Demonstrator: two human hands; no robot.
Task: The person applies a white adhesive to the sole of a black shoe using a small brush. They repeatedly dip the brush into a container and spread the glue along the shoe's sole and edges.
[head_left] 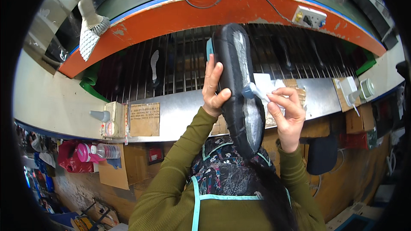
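Note:
Upright in front of me is a lasted shoe upper (231, 72), black, its underside turned toward my right. A long whitish strip (241, 55) runs along that underside, and a bit of light blue (209, 49) shows behind its left edge. My left hand (215, 86) grips the shoe's left side, with the thumb across its edge. In my right hand (287, 113) a small white tool (259, 93) is pinched between thumb and fingers. Its grey-blue end (247, 90) meets the strip near mid-length; what kind of tool it is I cannot make out.
Behind a metal ledge (180, 122) lies a bed of thin rods (184, 60). A cardboard piece (144, 119) and a grey cone (99, 115) sit at left. A pale green container (367, 88) stands at right. An orange beam (171, 37) carries a socket (309, 17).

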